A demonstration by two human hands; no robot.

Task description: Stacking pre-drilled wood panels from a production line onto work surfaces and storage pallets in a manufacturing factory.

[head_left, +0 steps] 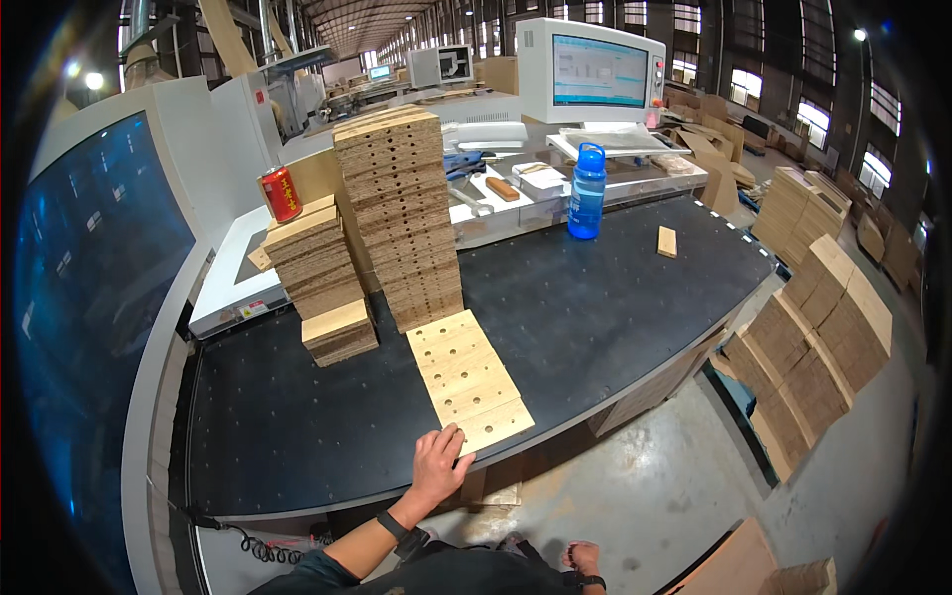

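Observation:
A row of pale wooden boards (464,369) with drilled holes lies flat on the black table (327,426), running from the tall stack to the front edge. My left hand (441,466), wearing a dark wristband, grips the near left corner of the nearest board (501,421), fingers on top and thumb at its edge. Behind the row rises a tall stack of drilled boards (397,218), holes showing on their edges. My right hand (583,557) hangs low near my body, past the table's edge, fingers curled; whatever they hold, if anything, I cannot make out.
Left of the tall stack stands a lower stepped stack (315,263) topped by a red can (280,193). A blue bottle (587,193) and a small wood block (666,242) are on the table. Behind are a wrench (474,203) and a monitor (595,74). Boards (793,347) are piled right.

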